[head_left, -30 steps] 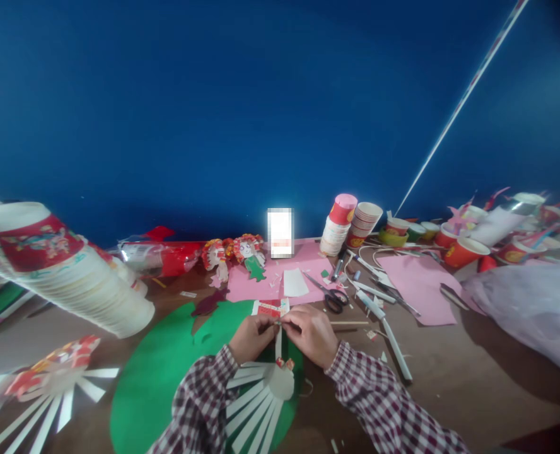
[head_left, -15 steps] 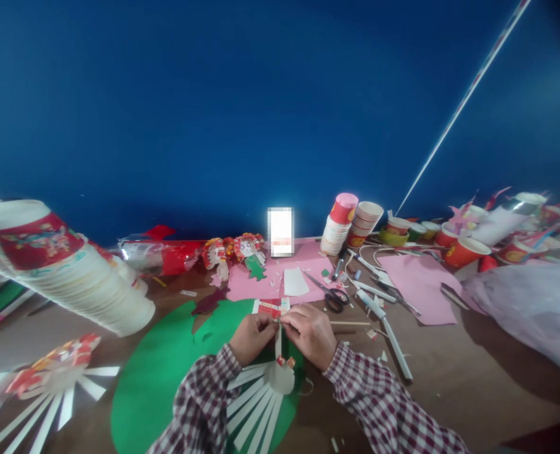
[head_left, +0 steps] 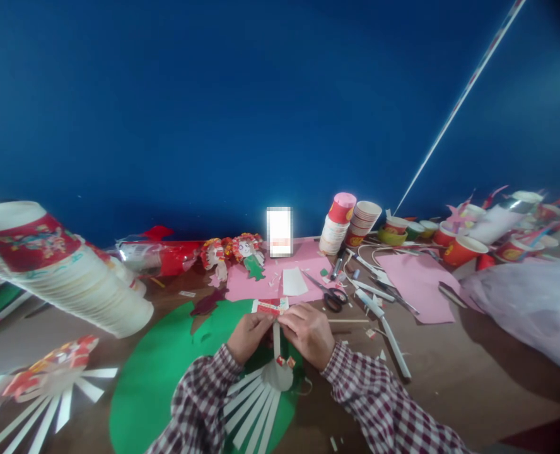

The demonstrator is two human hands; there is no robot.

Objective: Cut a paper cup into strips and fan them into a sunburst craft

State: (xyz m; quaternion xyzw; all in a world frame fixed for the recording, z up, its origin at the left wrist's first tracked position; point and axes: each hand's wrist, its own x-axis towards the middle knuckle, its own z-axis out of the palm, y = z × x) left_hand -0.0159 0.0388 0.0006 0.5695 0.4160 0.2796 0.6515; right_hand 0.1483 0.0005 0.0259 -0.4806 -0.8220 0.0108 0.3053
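Observation:
A paper cup cut into strips [head_left: 278, 377] lies with its round base on a green paper sheet [head_left: 142, 378], and its white strips fan out toward me. One strip runs up from the base to my fingers and ends in a red printed piece [head_left: 270, 306]. My left hand [head_left: 250, 335] is closed, its thumb and fingers pinching this strip. From the other side my right hand [head_left: 309, 333] pinches the same strip, its fingertips close beside the left ones. The exact grip point is hidden by the fingers.
Scissors [head_left: 333, 297] and a glue gun [head_left: 372, 304] lie beyond my right hand. A leaning stack of paper cups [head_left: 95, 284] stands at left, above another cut cup [head_left: 55, 384]. Pink paper [head_left: 422, 287], upright cup stacks [head_left: 334, 234] and a plastic bag [head_left: 526, 309] are farther off.
Both hands stay on the strip, with the fingertips shifted slightly and drawn a little closer over it. The whole view has moved a touch; other things lie as before.

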